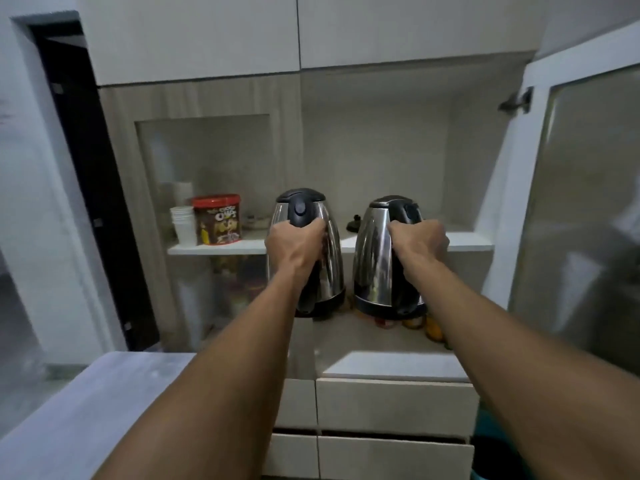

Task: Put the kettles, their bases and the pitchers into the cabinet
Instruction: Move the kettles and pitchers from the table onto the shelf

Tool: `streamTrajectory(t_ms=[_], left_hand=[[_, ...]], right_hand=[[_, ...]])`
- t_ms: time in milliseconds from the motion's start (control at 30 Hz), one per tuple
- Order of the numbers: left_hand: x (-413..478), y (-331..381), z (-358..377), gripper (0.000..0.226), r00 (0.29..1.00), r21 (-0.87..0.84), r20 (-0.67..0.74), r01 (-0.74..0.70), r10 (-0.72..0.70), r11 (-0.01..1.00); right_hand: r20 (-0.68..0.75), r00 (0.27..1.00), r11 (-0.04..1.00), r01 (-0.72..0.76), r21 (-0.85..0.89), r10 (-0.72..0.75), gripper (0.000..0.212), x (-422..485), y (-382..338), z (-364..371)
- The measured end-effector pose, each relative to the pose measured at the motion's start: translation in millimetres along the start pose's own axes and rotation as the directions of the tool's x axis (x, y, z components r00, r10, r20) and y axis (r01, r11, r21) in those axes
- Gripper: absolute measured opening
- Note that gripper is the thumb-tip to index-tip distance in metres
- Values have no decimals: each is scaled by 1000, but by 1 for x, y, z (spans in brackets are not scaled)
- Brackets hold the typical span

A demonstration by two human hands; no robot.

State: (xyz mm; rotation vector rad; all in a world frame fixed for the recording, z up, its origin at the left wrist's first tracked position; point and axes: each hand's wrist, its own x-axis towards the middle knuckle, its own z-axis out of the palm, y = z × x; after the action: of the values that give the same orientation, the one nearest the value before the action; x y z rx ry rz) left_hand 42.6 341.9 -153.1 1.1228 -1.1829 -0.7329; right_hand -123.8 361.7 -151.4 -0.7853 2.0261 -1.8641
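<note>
Both kettles are aloft before the open cabinet (377,147): left hand (294,242) grips the left kettle (311,251), right hand (420,242) the right kettle (377,258). Next: set them, probably, on the shelf (464,242) at twelve o'clock.

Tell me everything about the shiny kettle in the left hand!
The left kettle has a shiny steel body that widens toward a black bottom ring, with a black lid that looks shut and a black handle with a round button. It hangs upright in the air before the cabinet shelf. The left hand wraps around its handle. It sits close beside the other kettle.
</note>
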Motion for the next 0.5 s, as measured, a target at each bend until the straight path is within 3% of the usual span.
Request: streamTrajectory(t_ms=[233,500], left_hand=[[49,7,144,23,1000,-82,25,-1,3,997],[127,4,256,30,1000,-69,-12,-8,7,998]], right_hand=[[-66,996,998,56,14,-55,27,137,0,-16],[-104,990,994,98,43,-93,29,267,-8,16]])
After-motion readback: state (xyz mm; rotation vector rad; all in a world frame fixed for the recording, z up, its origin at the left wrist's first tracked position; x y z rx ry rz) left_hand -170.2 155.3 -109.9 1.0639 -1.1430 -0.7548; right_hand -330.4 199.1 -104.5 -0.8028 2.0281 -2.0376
